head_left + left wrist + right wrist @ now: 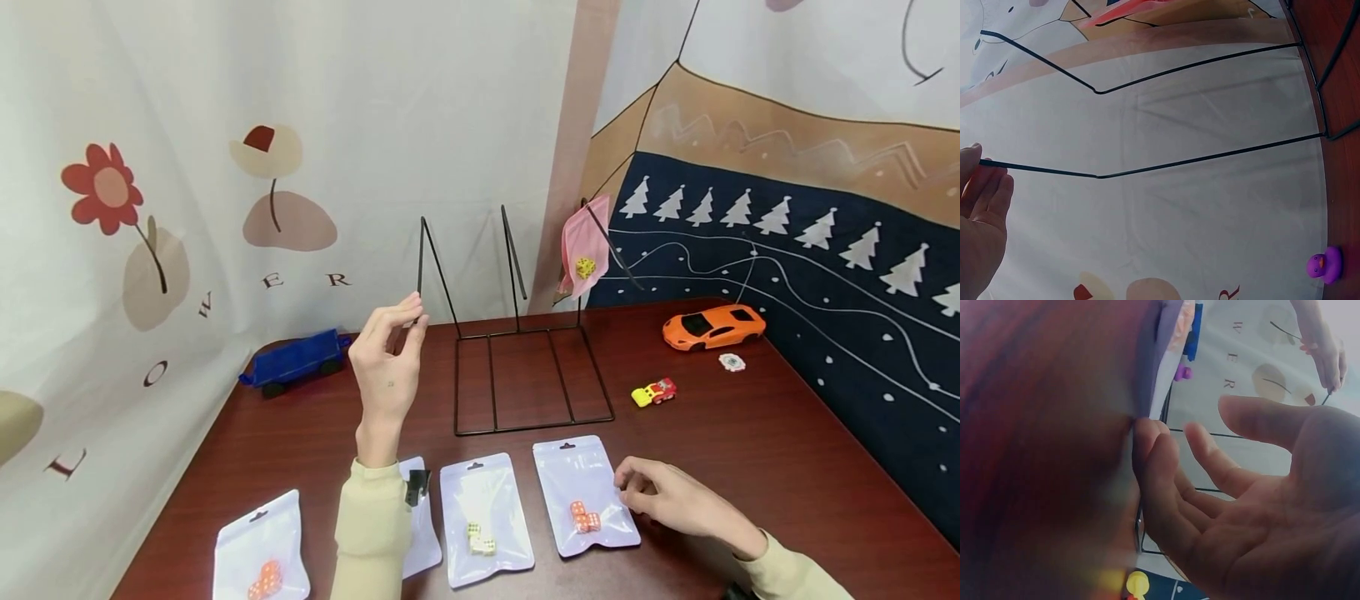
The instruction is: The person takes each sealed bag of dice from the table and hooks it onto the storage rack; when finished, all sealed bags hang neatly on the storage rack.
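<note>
A black wire rack (534,430) with three arms stands on the table. With thumb and fingertips, my left hand (388,358) pinches the tip of the left wire arm (1047,169). Over the right arm hangs a pink pouch (585,237) with yellow dice. My right hand (675,500) lies low at the right edge of a white pouch (573,471) holding orange dice. In the right wrist view, its fingertips (1150,434) are right at the pouch's edge, and the thumb (1260,419) stands apart.
Left of that pouch lie another white pouch (480,492) with pale dice, one partly behind my left sleeve (371,533), and one with orange dice (266,579). A blue trailer (296,362), purple duck (1329,265), orange car (712,327), small toy car (654,392) and chip (732,362) stand around.
</note>
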`<state>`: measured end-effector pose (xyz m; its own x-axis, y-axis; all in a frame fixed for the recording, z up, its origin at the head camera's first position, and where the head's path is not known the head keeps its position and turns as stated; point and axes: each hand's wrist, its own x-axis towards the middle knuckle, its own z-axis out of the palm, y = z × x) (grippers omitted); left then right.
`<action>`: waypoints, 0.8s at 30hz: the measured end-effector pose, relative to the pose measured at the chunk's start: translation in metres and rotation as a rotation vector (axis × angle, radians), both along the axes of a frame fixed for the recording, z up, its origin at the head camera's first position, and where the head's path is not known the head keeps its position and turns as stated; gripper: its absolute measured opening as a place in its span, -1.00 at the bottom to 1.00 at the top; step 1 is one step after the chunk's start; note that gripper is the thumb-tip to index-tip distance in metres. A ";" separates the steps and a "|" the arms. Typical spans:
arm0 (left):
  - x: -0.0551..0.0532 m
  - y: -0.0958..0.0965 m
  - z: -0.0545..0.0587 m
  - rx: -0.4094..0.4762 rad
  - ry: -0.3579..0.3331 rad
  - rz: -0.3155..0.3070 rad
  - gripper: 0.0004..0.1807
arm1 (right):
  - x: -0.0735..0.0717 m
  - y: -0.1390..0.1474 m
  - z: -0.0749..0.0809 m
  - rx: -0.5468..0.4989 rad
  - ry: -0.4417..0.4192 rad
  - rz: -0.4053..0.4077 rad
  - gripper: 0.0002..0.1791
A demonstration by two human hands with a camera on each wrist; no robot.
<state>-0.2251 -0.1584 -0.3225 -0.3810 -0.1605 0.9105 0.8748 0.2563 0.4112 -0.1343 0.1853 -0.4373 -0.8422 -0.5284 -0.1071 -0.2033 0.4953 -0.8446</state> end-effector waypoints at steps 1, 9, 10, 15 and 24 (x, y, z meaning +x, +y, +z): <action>0.000 0.000 0.000 0.002 -0.001 0.002 -0.83 | 0.000 0.000 -0.001 -0.009 -0.006 0.009 -0.91; -0.001 0.000 0.000 -0.004 -0.006 -0.006 -0.85 | 0.000 0.000 -0.004 0.016 0.006 -0.005 -0.93; -0.001 0.000 -0.001 -0.004 -0.006 -0.006 -0.85 | 0.000 0.000 -0.004 0.019 0.007 -0.006 -0.93; 0.001 0.001 0.002 -0.005 -0.005 0.004 -0.83 | 0.000 -0.002 -0.004 -0.015 -0.032 0.004 -0.90; 0.000 0.001 0.000 -0.005 -0.015 0.002 -0.83 | -0.001 -0.002 -0.007 -0.080 -0.086 0.012 -0.91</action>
